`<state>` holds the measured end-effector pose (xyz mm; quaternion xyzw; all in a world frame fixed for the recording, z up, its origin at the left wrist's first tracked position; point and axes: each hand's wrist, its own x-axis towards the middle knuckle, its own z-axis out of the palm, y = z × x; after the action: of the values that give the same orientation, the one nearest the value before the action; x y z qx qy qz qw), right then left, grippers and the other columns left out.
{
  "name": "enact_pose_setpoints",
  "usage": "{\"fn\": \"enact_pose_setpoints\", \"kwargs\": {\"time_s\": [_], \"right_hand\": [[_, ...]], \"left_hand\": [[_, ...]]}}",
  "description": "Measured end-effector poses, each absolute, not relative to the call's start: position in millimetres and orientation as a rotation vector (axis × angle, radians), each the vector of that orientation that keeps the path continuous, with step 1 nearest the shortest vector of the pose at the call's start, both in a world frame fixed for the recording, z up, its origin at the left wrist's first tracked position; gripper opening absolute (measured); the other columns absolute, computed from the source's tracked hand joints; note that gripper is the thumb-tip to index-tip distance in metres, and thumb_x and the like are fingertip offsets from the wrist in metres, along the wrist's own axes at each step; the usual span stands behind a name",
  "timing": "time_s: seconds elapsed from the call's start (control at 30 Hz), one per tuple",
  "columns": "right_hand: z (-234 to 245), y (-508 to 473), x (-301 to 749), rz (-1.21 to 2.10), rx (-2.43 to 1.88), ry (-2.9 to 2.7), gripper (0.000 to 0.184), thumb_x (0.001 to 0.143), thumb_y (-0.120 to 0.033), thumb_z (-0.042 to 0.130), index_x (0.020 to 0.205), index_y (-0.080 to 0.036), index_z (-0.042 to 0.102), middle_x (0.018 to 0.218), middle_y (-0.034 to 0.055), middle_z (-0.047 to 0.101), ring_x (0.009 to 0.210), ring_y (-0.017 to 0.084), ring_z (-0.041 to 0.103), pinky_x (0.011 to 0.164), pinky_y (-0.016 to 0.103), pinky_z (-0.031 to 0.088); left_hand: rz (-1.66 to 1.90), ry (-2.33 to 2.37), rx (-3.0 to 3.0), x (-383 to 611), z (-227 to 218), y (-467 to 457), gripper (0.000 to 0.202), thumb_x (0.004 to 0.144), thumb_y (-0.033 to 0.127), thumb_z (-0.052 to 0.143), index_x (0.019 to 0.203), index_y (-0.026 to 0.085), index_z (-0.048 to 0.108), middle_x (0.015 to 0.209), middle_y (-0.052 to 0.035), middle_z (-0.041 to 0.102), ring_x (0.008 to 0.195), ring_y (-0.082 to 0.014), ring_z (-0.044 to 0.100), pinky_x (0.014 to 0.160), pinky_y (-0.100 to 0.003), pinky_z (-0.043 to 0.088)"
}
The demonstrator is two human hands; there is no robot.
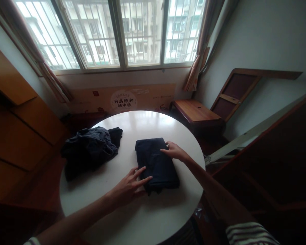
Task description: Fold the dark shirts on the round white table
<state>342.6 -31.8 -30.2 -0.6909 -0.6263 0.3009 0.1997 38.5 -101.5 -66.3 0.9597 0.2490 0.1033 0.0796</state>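
A dark navy garment (156,163), folded into a thick rectangle, lies on the round white table (99,200). Its exact kind cannot be made out. My left hand (132,183) rests at its lower left edge, fingers spread, with the tips on the cloth. At the upper right edge, my right hand (174,150) pinches the folded garment, thumb on top and the other fingers along the side. A crumpled heap of dark grey and black clothes (91,149) sits on the left of the table, apart from both hands.
Behind the table, a long printed board (89,97) leans below the barred window. A low wooden stool or side table (197,111) stands at the back right, near a leaning wooden frame (236,88). Orange-brown cabinets (17,136) line the left, and a dark panel (275,160) is close on the right.
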Motion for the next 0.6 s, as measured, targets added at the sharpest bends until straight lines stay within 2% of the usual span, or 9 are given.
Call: {"fn": "enact_pose_setpoints", "kwargs": {"time_s": [0.1, 0.3, 0.47, 0.6], "right_hand": [[-37, -32, 340, 0.588, -1.867, -1.801, 0.043, 0.086, -0.028, 0.064, 0.125, -0.014, 0.056, 0.102, 0.0123, 0.072, 0.090, 0.022, 0.069, 0.077, 0.027, 0.052], [-44, -3, 377, 0.354, -1.902, -1.682, 0.045, 0.086, -0.022, 0.058, 0.130, -0.013, 0.054, 0.109, 0.0123, 0.070, 0.090, 0.021, 0.067, 0.081, 0.029, 0.051], [-30, 28, 433, 0.261, -2.012, -1.602, 0.049, 0.087, -0.019, 0.055, 0.136, -0.014, 0.051, 0.114, 0.0129, 0.068, 0.097, 0.022, 0.067, 0.085, 0.031, 0.050], [-14, 45, 462, 0.159, -2.113, -1.596, 0.049, 0.087, -0.020, 0.055, 0.136, -0.018, 0.053, 0.119, 0.0141, 0.067, 0.107, 0.027, 0.064, 0.092, 0.037, 0.048]], "left_hand": [[0.347, 0.733, 2.871, 51, -66, -100, 0.050, 0.092, 0.035, 0.061, 0.141, 0.031, 0.051, 0.148, -0.0155, 0.044, 0.132, -0.0347, 0.044, 0.103, -0.054, 0.046], [0.479, 0.714, 2.848, 107, -68, -68, 0.040, 0.097, 0.026, 0.053, 0.136, 0.021, 0.055, 0.138, -0.0162, 0.055, 0.133, -0.0299, 0.045, 0.109, -0.053, 0.041], [0.563, 0.622, 2.768, 179, -75, -18, 0.041, 0.096, 0.026, 0.054, 0.138, 0.027, 0.055, 0.142, -0.0129, 0.052, 0.130, -0.0281, 0.049, 0.112, -0.053, 0.039], [0.599, 0.585, 2.719, 223, -78, 9, 0.039, 0.096, 0.027, 0.055, 0.135, 0.025, 0.059, 0.135, -0.0134, 0.058, 0.129, -0.0283, 0.050, 0.113, -0.050, 0.037]]}}
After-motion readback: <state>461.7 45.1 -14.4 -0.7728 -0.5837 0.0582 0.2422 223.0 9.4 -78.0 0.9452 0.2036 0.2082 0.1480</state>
